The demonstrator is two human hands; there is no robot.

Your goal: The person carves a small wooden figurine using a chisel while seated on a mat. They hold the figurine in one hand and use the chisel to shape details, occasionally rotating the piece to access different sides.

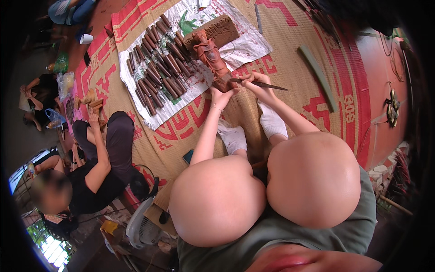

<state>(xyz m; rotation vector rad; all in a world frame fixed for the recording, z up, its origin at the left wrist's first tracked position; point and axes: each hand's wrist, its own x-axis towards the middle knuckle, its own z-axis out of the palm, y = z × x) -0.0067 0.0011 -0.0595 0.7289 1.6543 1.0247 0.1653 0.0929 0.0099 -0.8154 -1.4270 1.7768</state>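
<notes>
A reddish-brown carved wooden figure point(211, 58) lies tilted, its far end resting on a brown wooden block point(224, 30). My left hand point(222, 98) is closed round the figure's near base. In my right hand point(259, 87) I grip a slim dark carving tool point(273, 86), its tip pointing left at the base; whether it touches the wood I cannot tell. Left of the figure, several carving chisels point(158, 68) with dark wooden handles lie in rows on a white woven sack point(156, 119) dusted with reddish shavings.
A woven red-and-tan mat point(290, 68) spreads under everything. A curved grey-green strip point(317, 77) lies on the right; more dark tools point(319, 22) lie far right. At left another person point(97, 167) sits holding a pale wooden carving point(92, 99). A white fan point(141, 226) stands lower left.
</notes>
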